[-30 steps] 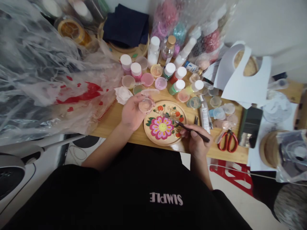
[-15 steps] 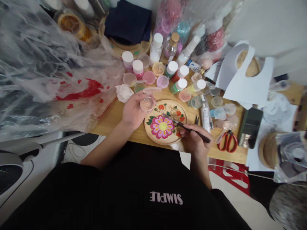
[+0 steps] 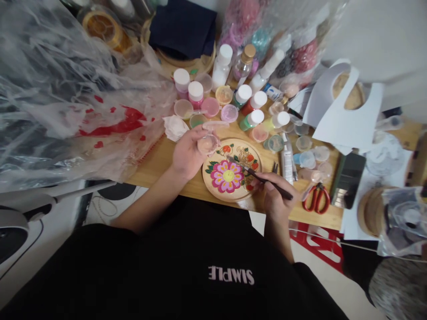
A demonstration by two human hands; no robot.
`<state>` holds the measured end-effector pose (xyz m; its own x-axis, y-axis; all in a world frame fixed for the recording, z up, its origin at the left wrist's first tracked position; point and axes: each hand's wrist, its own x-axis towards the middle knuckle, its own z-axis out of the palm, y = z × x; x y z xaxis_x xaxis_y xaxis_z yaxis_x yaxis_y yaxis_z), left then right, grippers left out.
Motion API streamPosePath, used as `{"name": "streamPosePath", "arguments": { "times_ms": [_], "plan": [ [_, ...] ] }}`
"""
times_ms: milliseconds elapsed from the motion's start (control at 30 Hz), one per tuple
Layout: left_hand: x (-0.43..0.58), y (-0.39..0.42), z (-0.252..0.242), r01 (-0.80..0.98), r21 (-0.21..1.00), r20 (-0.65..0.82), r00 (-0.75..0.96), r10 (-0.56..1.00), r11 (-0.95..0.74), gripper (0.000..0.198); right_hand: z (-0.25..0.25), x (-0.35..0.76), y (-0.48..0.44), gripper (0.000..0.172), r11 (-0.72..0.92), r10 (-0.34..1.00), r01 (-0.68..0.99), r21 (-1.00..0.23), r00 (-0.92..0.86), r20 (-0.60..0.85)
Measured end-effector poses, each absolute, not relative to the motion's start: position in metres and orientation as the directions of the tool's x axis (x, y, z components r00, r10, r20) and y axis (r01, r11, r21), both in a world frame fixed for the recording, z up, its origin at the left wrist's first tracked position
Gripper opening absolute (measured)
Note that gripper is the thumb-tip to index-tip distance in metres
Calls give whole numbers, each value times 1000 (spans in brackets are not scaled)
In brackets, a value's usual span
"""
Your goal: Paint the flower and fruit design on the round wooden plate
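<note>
My left hand (image 3: 191, 153) is closed around a small clear plastic cup (image 3: 207, 145) with a peach-coloured filling, its hinged lid (image 3: 216, 125) flipped up. The cup is just above the left rim of a round wooden plate (image 3: 218, 194). On the plate is a pink and purple flower (image 3: 228, 175) with a yellow centre, with orange blooms and green leaves outlined in gold. In my right hand (image 3: 279, 195) is a dark-handled tool (image 3: 275, 184) with a thin metal end, held like a pen. Its tip lies over the plate above the flower; whether it touches cannot be seen.
Behind the plate stand several white-capped paint bottles (image 3: 253, 119) and open cups of colour (image 3: 211, 107). At the right are a white tube (image 3: 287, 162), red-handled pliers (image 3: 316, 198) and a dark phone (image 3: 350, 178). Crumpled tissue (image 3: 175, 128) and plastic sheeting (image 3: 126, 89) lie at the left.
The view has shifted slightly, so the table things appear a little to the right. Both hands keep their hold on the cup and the tool, in nearly the same positions over the plate.
</note>
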<state>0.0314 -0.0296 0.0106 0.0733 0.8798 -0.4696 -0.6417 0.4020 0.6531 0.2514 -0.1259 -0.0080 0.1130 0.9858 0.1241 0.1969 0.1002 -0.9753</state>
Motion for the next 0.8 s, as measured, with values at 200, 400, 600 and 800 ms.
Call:
{"name": "streamPosePath", "arguments": {
  "times_ms": [200, 400, 600, 800],
  "plan": [
    [32, -29, 14, -640, 647, -482, 80, 873, 416, 32, -5, 252, -126, 19, 82, 987, 209, -974, 121, 109],
    [31, -30, 9, -646, 647, -472, 77, 878, 404, 26, -1, 251, -127, 21, 90, 987, 203, -975, 115, 115],
    [30, -29, 9, -633, 650, -483, 81, 872, 419, 25, -3, 251, -126, 23, 123, 985, 191, -974, 100, 144],
    [32, -29, 13, -645, 637, -488, 85, 869, 422, 28, -3, 252, -127, 22, 122, 983, 198, -973, 113, 147]
  ]
}}
